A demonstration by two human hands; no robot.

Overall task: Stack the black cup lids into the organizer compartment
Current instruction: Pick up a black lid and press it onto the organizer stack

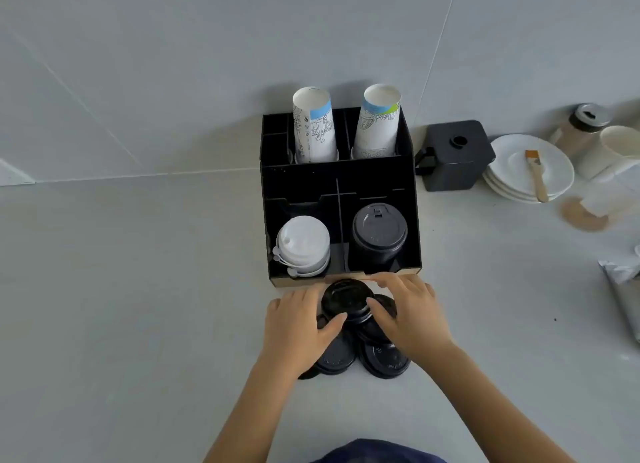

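A black organizer stands on the counter against the wall. Its front right compartment holds a tall stack of black lids; the front left one holds white lids. Just in front of the organizer lies a loose pile of black lids. On top of that pile is a short stack of black lids, gripped from both sides: my left hand on its left, my right hand on its right, fingers curled around the rim.
Two stacks of printed paper cups fill the organizer's back row. To the right sit a black square container, white saucers with a brush, a jar and crumpled wrapping.
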